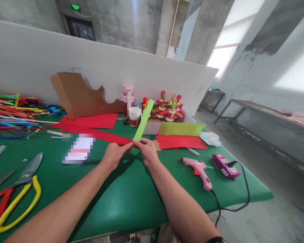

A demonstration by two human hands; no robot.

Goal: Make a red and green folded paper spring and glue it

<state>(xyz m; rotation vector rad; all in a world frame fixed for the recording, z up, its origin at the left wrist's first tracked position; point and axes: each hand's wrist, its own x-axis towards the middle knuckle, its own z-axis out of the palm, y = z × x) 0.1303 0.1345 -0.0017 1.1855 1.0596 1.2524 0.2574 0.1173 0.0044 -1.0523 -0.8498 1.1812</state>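
Observation:
My left hand (115, 153) and my right hand (147, 150) meet above the green table (121, 199), both pinched where two paper strips join. A long red paper strip (91, 132) runs from the pinch back to the left. A light green paper strip (144, 119) rises from the pinch up and to the right. The thumbs and fingertips of both hands press on the joint of the strips.
A pink glue gun (199, 170) with a black cord lies right of my hands, beside a magenta box (226, 166). Red (181, 141) and green paper sheets, a paper cup (134, 116), a box of finished paper figures (167, 109), cardboard (78, 94), colourful sticks (12, 113) and yellow-handled shears (20, 189) surround them.

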